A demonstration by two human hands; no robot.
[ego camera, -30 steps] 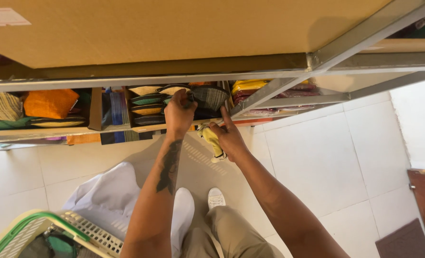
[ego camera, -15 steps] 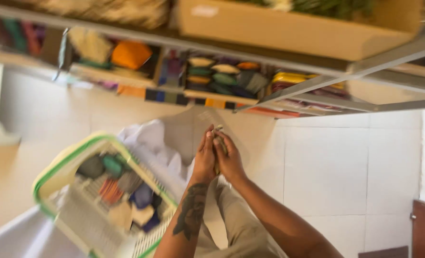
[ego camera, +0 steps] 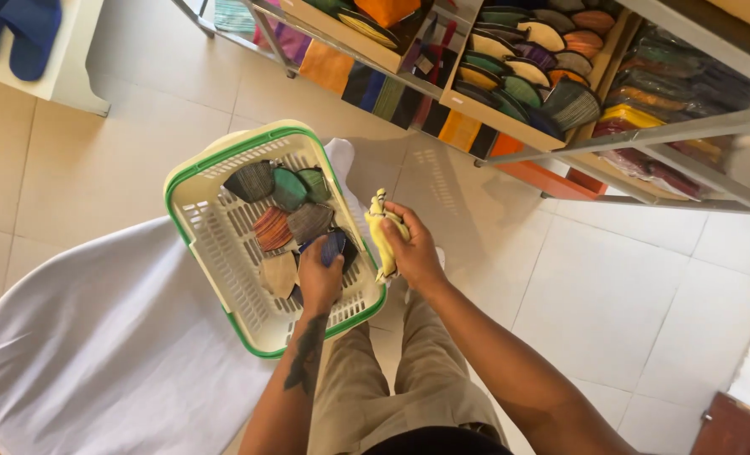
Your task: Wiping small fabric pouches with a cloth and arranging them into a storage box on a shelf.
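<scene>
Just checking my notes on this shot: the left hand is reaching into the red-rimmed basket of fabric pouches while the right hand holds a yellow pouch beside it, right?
Not quite: the basket's rim is green, not red, as the head view shows. The rest holds: the left hand is reaching into it among the fabric pouches, while the right hand holds a yellow pouch beside the basket.

The left hand reaches into the basket and grips a dark blue pouch among other pouches. At its 3 o'clock, the right hand holds a yellow pouch. Shelves of pouches stand at 1 o'clock
</scene>
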